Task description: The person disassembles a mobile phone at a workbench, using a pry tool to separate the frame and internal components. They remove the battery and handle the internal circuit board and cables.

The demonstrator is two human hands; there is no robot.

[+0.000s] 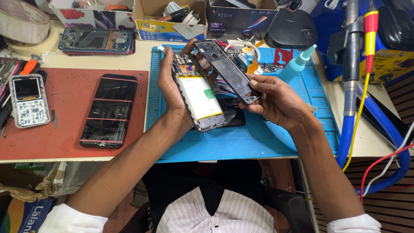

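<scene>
Gripping an opened phone (199,97), the left hand (170,82) hovers above a blue mat (241,142) — right hand (276,101) pinching a dark frame (226,71) — red mat (64,129) beside it.

Both hands (172,82) raised, fingers (254,82) gripping

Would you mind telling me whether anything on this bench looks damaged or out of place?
The black phone on the red mat is bound with rubber bands. The opened phone in the left hand has its battery bared, its dark frame held in the right hand.

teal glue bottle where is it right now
In the head view, the teal glue bottle lies on the blue mat, just beyond the right hand.
</scene>
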